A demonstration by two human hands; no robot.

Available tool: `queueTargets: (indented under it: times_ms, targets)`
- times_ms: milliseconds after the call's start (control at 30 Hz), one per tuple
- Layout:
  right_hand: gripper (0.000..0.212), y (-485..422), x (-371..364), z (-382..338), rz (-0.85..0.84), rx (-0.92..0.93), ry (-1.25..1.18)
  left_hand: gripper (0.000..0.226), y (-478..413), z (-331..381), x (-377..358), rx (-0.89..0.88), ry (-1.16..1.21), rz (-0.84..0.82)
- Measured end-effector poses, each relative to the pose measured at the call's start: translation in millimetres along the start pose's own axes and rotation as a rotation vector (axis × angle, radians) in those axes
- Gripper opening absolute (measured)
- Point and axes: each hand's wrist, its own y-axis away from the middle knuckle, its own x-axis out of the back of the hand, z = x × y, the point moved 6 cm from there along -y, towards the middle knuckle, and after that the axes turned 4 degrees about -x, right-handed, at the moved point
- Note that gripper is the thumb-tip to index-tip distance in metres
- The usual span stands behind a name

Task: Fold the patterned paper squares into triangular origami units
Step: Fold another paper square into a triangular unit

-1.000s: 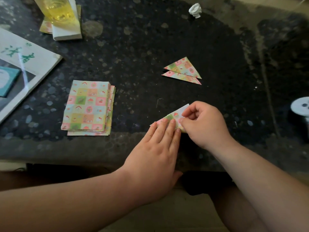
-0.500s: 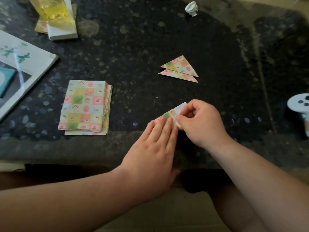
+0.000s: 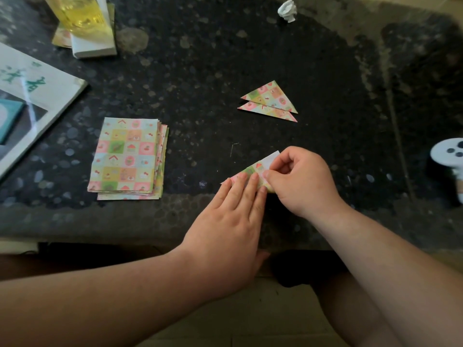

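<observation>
A partly folded patterned paper (image 3: 253, 170) lies near the front edge of the dark speckled table (image 3: 200, 71), its white underside showing at the upper right tip. My left hand (image 3: 230, 216) presses it flat with straight fingers. My right hand (image 3: 300, 181) pinches the paper's right part with curled fingers and thumb. A stack of unfolded patterned squares (image 3: 127, 156) lies to the left. Two finished triangular units (image 3: 270, 101) lie overlapping farther back.
A glass of yellow liquid (image 3: 77, 16) stands on a white box at the back left. A printed booklet (image 3: 30, 96) lies at the left edge, a crumpled white paper ball (image 3: 287, 10) at the back, and a white round object (image 3: 448, 151) at the right edge.
Both hands stay on the same paper. My right hand's fingers have shifted slightly along the fold; the view has drifted a little.
</observation>
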Motion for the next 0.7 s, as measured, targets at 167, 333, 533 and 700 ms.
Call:
queueTargets:
  times_ms: [167, 333, 533, 700]
  targets:
    - [0.021, 0.2, 0.3, -0.7, -0.008, -0.001, 0.01, 0.092, 0.4, -0.1, -2.3, -0.003, -0.011, -0.002]
    - [0.021, 0.9, 0.6, -3.1, -0.012, 0.004, 0.033, 0.092, -0.1, -0.1, -1.0, 0.022, -0.012, -0.022]
    - [0.02, 1.6, 0.4, -4.0, -0.019, 0.001, 0.046, 0.096, -0.1, -0.4, 0.6, 0.044, 0.005, 0.028]
    - [0.019, 1.5, -0.1, -4.7, -0.024, 0.003, 0.049, 0.095, 0.3, 1.2, -5.5, 0.018, -0.077, -0.071]
